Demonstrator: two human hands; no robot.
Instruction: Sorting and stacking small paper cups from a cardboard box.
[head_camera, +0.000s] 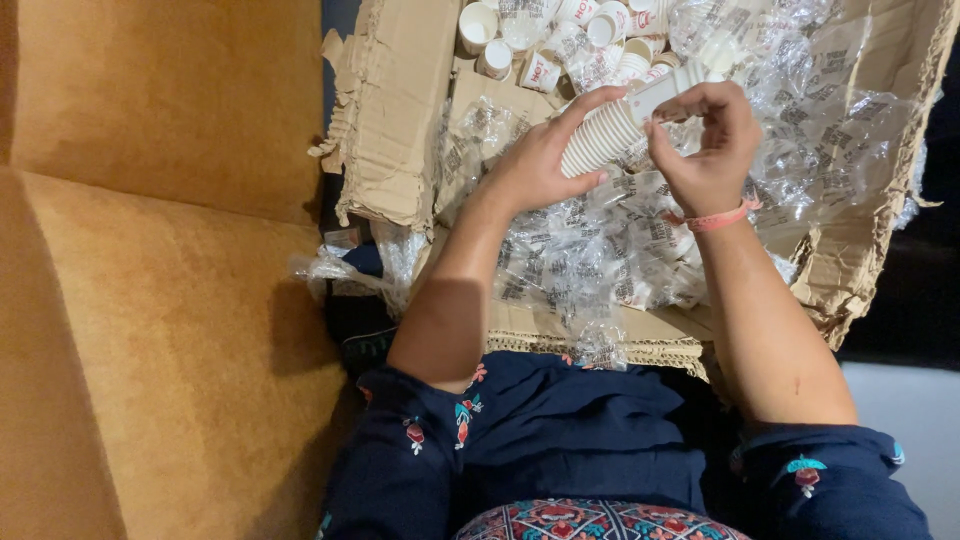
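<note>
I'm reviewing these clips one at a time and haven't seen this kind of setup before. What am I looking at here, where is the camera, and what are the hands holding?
There is no machine here: a person works with two bare hands, and the single camera sits on their head, looking down past their dark blue embroidered clothing.

In front of them lies a torn-open cardboard box. It is full of crumpled clear plastic wrappers, with loose small white paper cups at its far end.

The left hand grips a nested stack of white paper cups, held on its side. The right hand, with a pink band on its wrist, pinches the stack's far part, which looks wrapped in plastic.

To the left is a tan upholstered surface, probably a sofa.
</note>
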